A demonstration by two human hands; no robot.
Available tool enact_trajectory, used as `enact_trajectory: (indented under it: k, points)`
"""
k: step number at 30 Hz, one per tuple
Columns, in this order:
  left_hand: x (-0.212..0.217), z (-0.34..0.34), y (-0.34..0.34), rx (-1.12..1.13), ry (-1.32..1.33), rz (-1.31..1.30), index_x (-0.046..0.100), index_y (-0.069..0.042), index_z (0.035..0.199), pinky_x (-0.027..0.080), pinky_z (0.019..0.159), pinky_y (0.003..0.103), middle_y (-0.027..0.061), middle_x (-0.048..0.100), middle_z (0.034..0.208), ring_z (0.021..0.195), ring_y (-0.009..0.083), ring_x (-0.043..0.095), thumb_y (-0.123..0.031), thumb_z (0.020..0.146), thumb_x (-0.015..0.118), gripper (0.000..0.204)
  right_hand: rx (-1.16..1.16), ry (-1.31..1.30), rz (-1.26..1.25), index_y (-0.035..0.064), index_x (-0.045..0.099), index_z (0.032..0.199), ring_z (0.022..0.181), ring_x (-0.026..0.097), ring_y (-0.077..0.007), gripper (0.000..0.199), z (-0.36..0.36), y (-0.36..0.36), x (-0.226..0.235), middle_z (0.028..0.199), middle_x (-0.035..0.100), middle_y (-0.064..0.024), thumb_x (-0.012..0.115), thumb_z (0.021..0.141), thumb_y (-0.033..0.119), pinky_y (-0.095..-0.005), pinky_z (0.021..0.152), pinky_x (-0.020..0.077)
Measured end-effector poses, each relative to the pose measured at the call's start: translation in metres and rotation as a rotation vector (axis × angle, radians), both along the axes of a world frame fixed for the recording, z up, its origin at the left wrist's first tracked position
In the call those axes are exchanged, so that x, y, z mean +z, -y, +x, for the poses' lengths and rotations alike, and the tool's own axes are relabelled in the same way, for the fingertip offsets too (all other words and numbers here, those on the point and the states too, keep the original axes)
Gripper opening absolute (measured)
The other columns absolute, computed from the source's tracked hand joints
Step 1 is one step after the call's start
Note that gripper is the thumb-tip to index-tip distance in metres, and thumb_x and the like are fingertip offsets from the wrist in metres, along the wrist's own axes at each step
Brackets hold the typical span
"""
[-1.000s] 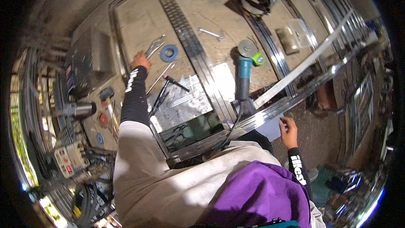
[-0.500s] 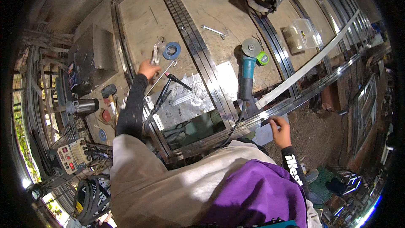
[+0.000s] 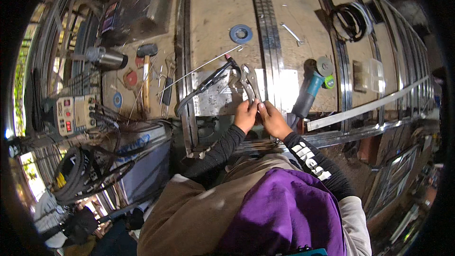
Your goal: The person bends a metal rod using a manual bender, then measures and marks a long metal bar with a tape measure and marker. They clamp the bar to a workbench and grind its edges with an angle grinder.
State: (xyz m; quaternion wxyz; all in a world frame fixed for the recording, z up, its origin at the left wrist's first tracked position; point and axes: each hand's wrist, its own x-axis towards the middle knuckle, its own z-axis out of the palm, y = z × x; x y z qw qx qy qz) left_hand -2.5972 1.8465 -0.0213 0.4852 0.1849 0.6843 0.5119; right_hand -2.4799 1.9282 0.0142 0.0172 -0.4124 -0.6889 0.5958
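Observation:
A pair of metal locking pliers [image 3: 249, 81] is held in front of me, jaws pointing away, over the metal sheet and beside the steel frame's middle bar. My left hand [image 3: 246, 116] grips the lower end of its handles. My right hand [image 3: 273, 120] is closed at the same end, thumbs close together. Just left of the pliers lies a welding torch [image 3: 213, 79] with a pink tip. A thin hooked rod [image 3: 204, 66] lies beyond the torch, and a blue-rimmed disc [image 3: 241, 33] farther back.
The steel frame [image 3: 265, 19] spans the wooden table. An angle grinder [image 3: 310, 90], a green tape measure [image 3: 329, 82] and a flat metal strip [image 3: 365, 109] lie at right. A wrench [image 3: 291, 34] lies farther back. At left are a hammer [image 3: 146, 80], a steel tumbler [image 3: 108, 59] and a welding machine [image 3: 76, 114].
My left hand has brought the pliers from the left side of the frame toward me and rightward. My right hand has left the frame's near edge and joined it on the pliers.

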Motion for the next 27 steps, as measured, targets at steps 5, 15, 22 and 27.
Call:
enact_trajectory:
  k: [5,15,22,27]
  points:
    - [-0.031,-0.053,-0.009,0.212,0.357,0.240,0.063,-0.007,0.102,0.045,0.077,0.029,-0.0027,0.060,0.090,0.082,0.0087,0.053,-0.034,0.106,0.055,0.028,0.079,-0.003,0.341,-0.0038,0.050,0.101,0.082,0.061,-0.0563,0.036,-0.071,-0.007,-0.012,0.081,0.063,-0.0360,0.052,0.104,0.032,-0.0597,0.068,0.0467]
    - [-0.074,-0.126,-0.073,0.488,0.801,0.244,0.061,-0.019,0.079,0.045,0.074,0.029,-0.0073,0.059,0.074,0.072,0.0093,0.055,-0.042,0.099,0.065,0.031,0.189,-0.001,0.624,-0.0047,0.059,0.092,0.078,0.064,-0.0525,0.038,-0.158,-0.058,-0.053,0.079,0.064,-0.0337,0.051,0.102,0.031,-0.0570,0.068,0.0498]
    - [-0.078,-0.128,-0.076,0.459,0.822,0.078,0.060,-0.019,0.080,0.045,0.059,0.030,-0.0061,0.059,0.070,0.063,0.0097,0.054,-0.039,0.099,0.065,0.028,0.164,-0.077,0.503,-0.0054,0.064,0.104,0.084,0.065,-0.0516,0.034,-0.153,-0.063,-0.077,0.086,0.065,-0.0345,0.050,0.102,0.026,-0.0537,0.072,0.0518]
    - [-0.090,-0.140,-0.079,0.395,0.873,0.061,0.057,-0.020,0.076,0.044,0.054,0.031,-0.0060,0.057,0.066,0.055,0.0103,0.053,-0.041,0.099,0.065,0.032,0.161,-0.102,0.446,-0.0054,0.064,0.106,0.085,0.065,-0.0509,0.032,-0.161,-0.066,-0.065,0.087,0.066,-0.0334,0.050,0.103,0.024,-0.0516,0.073,0.0519]
